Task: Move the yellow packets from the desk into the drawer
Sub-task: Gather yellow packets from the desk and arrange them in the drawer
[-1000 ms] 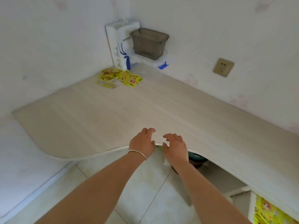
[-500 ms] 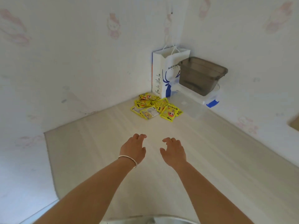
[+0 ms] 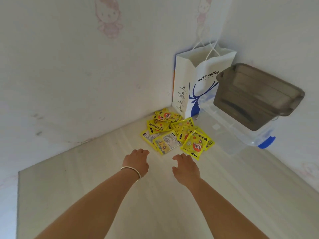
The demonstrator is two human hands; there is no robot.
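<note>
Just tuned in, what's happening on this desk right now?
A person is reaching both bare hands across a pale wooden desk toward a loose pile of small yellow printed packets in the far corner. The left hand, with a thin silver bracelet on its wrist, and the right hand are open, just short of the pile and holding nothing. Behind the packets stand a white paper coffee bag and a clear plastic storage box. No drawer is in view.

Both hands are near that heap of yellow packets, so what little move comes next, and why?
Probably reach a little farther and close both hands on the heap of yellow foil packets. The left hand and right hand hover open just short of it, holding nothing.
</note>
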